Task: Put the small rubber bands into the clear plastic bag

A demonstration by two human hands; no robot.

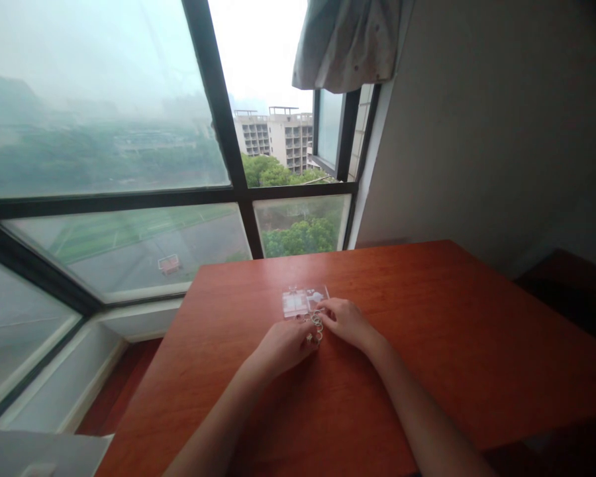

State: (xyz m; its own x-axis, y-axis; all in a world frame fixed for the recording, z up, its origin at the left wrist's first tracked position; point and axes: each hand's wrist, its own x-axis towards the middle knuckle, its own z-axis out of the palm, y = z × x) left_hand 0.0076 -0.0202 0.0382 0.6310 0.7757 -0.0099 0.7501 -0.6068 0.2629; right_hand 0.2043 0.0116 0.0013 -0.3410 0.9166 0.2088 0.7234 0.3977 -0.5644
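Several small pale rings lie in a cluster between my two hands; whether they are linked is too small to tell. My left hand comes in from the lower left, its fingers curled closed against the near rings. From the right, my right hand reaches to the far side of the cluster, thumb and fingertips drawn together there. What its fingertips pinch, if anything, is hidden. Just beyond both hands sits a small clear plastic box, with white pieces showing in its right part.
The reddish-brown wooden table extends to both sides of my arms. Behind it stand dark-framed windows, with a grey curtain hanging above. A plain wall rises on the right.
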